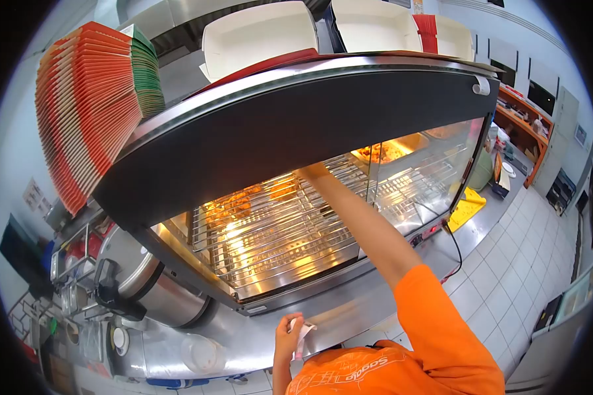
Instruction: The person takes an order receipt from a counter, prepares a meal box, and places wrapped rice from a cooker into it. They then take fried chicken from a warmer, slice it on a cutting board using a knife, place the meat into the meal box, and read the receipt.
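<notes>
My orange shirt point(369, 368) fills the bottom of the view, closest to me, its right sleeve point(428, 306) running up toward a bare forearm. My left fingers point(286, 326) are pinching a crumpled white-and-pink piece point(304, 336), paper by the look of it, just above the steel worktop point(257, 342). My right hand point(314, 172) is inside the warming cabinet point(296, 128), partly behind its dark upper panel; I can't tell whether those fingers are spread or closed on something. Near it, on the wire rack point(270, 220), lies a golden piece of food point(283, 189), with browned pieces point(234, 205) further left on the same rack. To the right, behind the glass, a metal tray point(412, 143) holds small orange-brown bits. Open white cartons point(260, 36) sit along the cabinet's top, and a fanned stack of red, white and green folded cartons point(89, 108) leans at its left end. Below that, a big steel pot point(171, 289) stands beside the cabinet, and a clear tub point(199, 353) is nearer me. Off to the right is a yellow item point(468, 209), then the tiled floor point(514, 276).
</notes>
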A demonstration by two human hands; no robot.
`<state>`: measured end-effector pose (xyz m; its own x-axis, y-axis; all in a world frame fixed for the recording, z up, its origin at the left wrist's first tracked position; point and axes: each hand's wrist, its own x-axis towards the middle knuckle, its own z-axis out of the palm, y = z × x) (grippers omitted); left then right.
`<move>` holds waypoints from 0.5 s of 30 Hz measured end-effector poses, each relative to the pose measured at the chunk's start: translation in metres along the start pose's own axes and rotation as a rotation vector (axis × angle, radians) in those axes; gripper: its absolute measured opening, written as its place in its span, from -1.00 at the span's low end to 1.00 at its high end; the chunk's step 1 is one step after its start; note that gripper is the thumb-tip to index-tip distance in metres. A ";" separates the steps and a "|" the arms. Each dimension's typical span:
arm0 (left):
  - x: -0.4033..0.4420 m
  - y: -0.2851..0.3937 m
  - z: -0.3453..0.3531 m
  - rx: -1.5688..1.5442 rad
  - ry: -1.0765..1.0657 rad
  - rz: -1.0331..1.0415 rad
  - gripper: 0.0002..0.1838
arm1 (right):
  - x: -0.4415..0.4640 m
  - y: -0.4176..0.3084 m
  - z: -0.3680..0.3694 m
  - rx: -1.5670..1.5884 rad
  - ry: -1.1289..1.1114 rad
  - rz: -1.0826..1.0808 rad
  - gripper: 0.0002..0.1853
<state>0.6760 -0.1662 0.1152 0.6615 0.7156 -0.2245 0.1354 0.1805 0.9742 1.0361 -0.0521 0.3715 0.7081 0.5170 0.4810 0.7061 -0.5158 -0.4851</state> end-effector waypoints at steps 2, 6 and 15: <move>0.002 0.010 0.007 -0.031 -0.065 0.006 -0.74 | 0.009 0.008 0.001 -0.036 -0.047 0.012 -0.65; 0.006 0.014 0.017 -0.050 -0.151 0.004 -0.73 | 0.018 0.013 0.003 -0.074 -0.080 0.020 -0.66; 0.008 0.019 0.035 -0.054 -0.217 0.000 -0.72 | -0.008 0.007 -0.005 -0.079 0.020 -0.041 -0.69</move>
<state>0.7092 -0.1807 0.1325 0.8057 0.5542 -0.2091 0.0996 0.2212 0.9701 1.0354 -0.0634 0.3671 0.6781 0.5251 0.5143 0.7318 -0.5472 -0.4062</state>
